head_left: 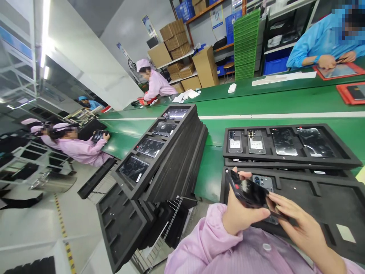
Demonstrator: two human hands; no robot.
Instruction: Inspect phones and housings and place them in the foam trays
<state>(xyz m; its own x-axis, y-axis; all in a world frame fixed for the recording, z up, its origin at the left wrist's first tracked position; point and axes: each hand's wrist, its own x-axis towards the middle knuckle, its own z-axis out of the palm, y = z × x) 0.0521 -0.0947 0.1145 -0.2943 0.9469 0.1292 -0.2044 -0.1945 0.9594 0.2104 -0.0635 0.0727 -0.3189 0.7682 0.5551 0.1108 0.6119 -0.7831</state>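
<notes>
A glossy black smartphone [251, 191] with a small red mark is tilted between my two hands. My left hand [239, 215] grips it from below, thumb along its near side. At the phone's other end, the fingers and thumb of my right hand [303, 219] close on it. Beneath my hands lies a black foam tray [299, 188]; another smartphone [264, 182], camera side up, sits in one of its compartments, partly hidden by my hands. Just beyond, a second foam tray [268, 134] holds phones, two back side up and two with dark screens.
Left of my hands rises a leaning stack of foam trays [182, 156], phones in the top one. An emptier tray [122, 224] sits lower on a wire rack. Behind runs a green conveyor belt [256, 102]. Co-workers in pink and blue sit or stand around the line.
</notes>
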